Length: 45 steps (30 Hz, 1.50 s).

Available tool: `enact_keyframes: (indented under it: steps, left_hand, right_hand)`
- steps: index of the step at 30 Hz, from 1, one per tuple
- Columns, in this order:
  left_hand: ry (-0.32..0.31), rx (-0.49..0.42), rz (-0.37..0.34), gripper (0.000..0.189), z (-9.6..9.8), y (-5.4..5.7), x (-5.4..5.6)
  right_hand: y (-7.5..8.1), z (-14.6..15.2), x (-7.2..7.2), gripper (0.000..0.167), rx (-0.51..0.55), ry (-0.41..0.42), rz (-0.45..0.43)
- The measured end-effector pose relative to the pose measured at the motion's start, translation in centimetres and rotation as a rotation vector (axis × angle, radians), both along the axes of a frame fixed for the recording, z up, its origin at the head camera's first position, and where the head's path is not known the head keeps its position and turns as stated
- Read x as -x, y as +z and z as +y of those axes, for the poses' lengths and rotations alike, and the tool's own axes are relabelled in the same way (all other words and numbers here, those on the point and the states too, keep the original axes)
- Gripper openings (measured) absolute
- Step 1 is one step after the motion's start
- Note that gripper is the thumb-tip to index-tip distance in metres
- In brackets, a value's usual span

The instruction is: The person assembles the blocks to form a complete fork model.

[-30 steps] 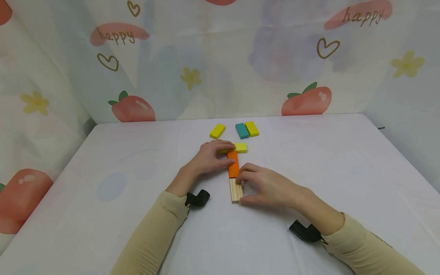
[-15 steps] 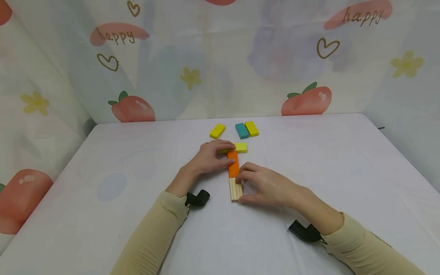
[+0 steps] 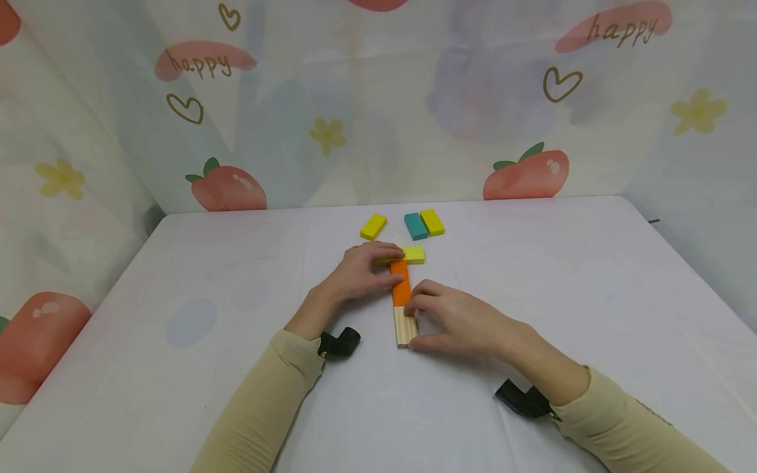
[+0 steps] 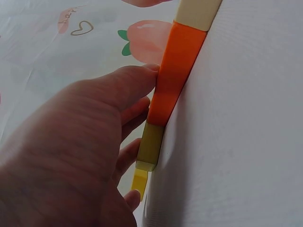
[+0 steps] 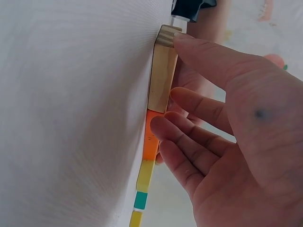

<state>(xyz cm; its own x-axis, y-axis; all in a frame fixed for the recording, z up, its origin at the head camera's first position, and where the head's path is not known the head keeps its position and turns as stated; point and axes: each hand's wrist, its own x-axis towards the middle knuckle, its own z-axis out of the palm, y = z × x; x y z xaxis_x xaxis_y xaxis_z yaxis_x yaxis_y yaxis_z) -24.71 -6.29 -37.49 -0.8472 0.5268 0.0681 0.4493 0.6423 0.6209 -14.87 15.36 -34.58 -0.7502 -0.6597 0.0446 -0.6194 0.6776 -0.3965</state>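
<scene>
A plain wooden block (image 3: 402,334) and an orange block (image 3: 400,293) lie end to end on the table, with a yellow block (image 3: 415,255) crosswise at the far end. The left hand (image 3: 362,269) rests its thumb on the orange block, and its other fingers reach over the yellow block, hiding part of it. The right hand (image 3: 458,320) holds the plain block, thumb at the near end and index finger toward the far end. In the right wrist view, its other fingers stand beside the orange block (image 5: 150,142).
Beyond the row lie a yellow block (image 3: 373,226) on the left, and a teal block (image 3: 416,226) beside another yellow block (image 3: 432,223). A white cloth (image 3: 148,394) covers the table. A printed curtain (image 3: 390,85) stands behind.
The plain wooden block has shifted very slightly away from the person, toward the orange block. Both hands have kept nearly the same pose.
</scene>
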Motion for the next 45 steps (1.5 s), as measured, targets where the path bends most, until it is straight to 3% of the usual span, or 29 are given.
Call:
enact_keyframes:
  steps: [36,45]
  left_hand:
    - [-0.007,-0.041,-0.045,0.046,0.03,-0.12,-0.12]
    - [-0.021,0.011,0.015,0.045,0.01,0.06,-0.19]
  right_hand:
    - [-0.09,-0.01,-0.06,0.037,-0.007,0.002,0.007]
    - [0.00,-0.04,-0.05,0.038,-0.008,-0.003,-0.002]
